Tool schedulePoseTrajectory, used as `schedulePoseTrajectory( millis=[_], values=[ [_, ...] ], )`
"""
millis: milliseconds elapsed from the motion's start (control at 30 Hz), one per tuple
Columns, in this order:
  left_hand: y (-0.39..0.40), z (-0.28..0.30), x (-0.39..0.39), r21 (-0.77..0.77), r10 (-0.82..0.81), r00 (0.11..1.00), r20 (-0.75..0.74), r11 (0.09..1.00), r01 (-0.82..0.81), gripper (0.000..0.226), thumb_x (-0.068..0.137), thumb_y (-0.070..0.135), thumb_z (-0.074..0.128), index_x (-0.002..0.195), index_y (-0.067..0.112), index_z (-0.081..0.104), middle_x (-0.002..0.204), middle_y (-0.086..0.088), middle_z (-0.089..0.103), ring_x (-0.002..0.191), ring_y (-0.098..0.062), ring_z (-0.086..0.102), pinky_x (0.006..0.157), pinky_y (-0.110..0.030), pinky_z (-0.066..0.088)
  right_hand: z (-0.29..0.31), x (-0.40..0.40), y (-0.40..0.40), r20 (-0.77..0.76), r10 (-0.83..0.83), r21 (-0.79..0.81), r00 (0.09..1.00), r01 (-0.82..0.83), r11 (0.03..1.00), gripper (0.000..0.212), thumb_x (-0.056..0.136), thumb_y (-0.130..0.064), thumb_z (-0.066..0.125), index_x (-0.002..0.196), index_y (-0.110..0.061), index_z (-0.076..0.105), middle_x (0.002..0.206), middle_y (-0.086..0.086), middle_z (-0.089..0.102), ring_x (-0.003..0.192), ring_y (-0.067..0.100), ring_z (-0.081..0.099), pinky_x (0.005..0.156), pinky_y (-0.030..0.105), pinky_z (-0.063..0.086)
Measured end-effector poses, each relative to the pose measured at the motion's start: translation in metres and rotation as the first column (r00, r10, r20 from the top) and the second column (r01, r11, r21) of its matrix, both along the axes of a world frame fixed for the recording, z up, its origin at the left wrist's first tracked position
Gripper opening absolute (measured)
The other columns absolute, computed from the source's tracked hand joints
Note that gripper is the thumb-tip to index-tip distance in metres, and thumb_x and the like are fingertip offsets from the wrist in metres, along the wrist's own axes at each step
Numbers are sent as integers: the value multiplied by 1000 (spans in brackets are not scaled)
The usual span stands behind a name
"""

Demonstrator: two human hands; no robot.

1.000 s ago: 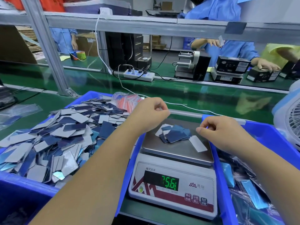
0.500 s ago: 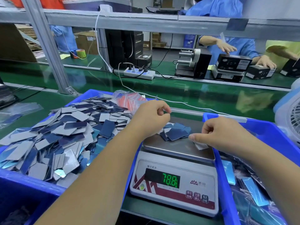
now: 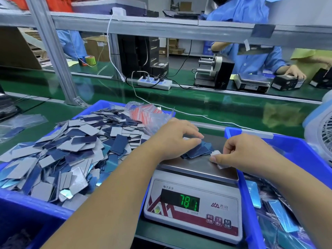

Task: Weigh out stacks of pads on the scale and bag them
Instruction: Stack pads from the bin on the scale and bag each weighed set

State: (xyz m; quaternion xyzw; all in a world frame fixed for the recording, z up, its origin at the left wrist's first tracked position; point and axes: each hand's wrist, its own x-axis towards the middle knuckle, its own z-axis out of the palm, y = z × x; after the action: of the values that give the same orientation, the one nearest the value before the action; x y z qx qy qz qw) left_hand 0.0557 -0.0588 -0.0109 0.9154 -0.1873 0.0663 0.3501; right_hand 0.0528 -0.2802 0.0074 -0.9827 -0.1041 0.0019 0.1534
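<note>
Right hand (image 3: 251,155): the grip is pinching one grey-white pad (image 3: 216,153) between thumb and curled fingers, at the right edge of the scale's pan (image 3: 195,167). The pad is lying low, at or just over the steel; whether it is touching cannot be told.

Left hand (image 3: 177,141): fingers are lying fairly straight and pressing down on the small heap of blue pads (image 3: 197,151) on the pan, the tips resting on its far-left part. Nothing is being clasped in this grip.

Relation governing the coming move: the heap is lying directly to the left of the pinched pad, just beside it, with the heap's right edge almost meeting the pad. The right hand is the nearer one to that gap. The heap's long axis is running roughly left to right across the pan.

Scale (image 3: 194,209): sitting on the green counter (image 3: 224,108) between two blue bins; the display (image 3: 189,202) is glowing green, reading about 78, last digit blurred.

Left bin (image 3: 100,106): holding the loose stock of grey and blue pads (image 3: 71,150), with a clear bag of orange-striped items (image 3: 145,114) at its far corner.

Right bin (image 3: 296,150): holding filled clear bags (image 3: 280,212).

Judgement: weighing is in hand; bagging of this heap is not yet begun.
</note>
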Motion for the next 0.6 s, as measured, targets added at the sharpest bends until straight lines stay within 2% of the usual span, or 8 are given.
schedulePoseTrajectory(
  millis=[133, 333, 400, 500, 600],
  values=[
    [0, -1, 2, 66, -18, 997, -72, 998, 22, 20, 93, 31, 65, 109, 32, 77, 114, 18, 69, 112, -4, 57, 103, -35, 46, 3, -2, 1, -38, -10, 12, 999, 11, 1000, 49, 61, -72, 73, 63, -23, 68, 56, -18, 65, 59, 3, 58, 50, 24, 42],
    [0, 0, 2, 33, -6, 993, -118, 999, 10, 18, 94, 30, 66, 108, 31, 78, 113, 20, 69, 106, 2, 59, 101, -29, 48, 8, -4, -1, -133, -50, 70, 990, 59, 996, 42, 64, -61, 79, 65, -20, 71, 65, -9, 71, 67, 9, 62, 55, 27, 44],
    [-1, 1, 2, 32, 1, 992, -128, 999, 3, 18, 93, 30, 67, 107, 31, 78, 113, 21, 69, 107, 2, 59, 101, -28, 47, 10, -3, -1, -150, -71, 79, 986, 83, 993, 40, 64, -57, 81, 66, -19, 70, 64, -7, 70, 59, 7, 58, 51, 25, 41],
    [-1, 1, 2, 46, 17, 991, -134, 999, -11, 18, 93, 32, 66, 106, 34, 78, 113, 25, 68, 108, 3, 59, 102, -29, 47, 10, -2, -4, -158, -92, 56, 983, 102, 993, 39, 62, -53, 81, 66, -18, 65, 50, -11, 60, 40, 0, 44, 43, 20, 33],
    [0, -1, 3, 48, 18, 990, -139, 999, -12, 18, 93, 33, 66, 106, 35, 78, 111, 27, 68, 108, 4, 58, 102, -28, 46, 10, 3, -11, -127, -105, 54, 986, 112, 992, 31, 64, -40, 81, 70, -16, 61, 53, -9, 60, 45, 5, 48, 46, 22, 37]
  ],
)
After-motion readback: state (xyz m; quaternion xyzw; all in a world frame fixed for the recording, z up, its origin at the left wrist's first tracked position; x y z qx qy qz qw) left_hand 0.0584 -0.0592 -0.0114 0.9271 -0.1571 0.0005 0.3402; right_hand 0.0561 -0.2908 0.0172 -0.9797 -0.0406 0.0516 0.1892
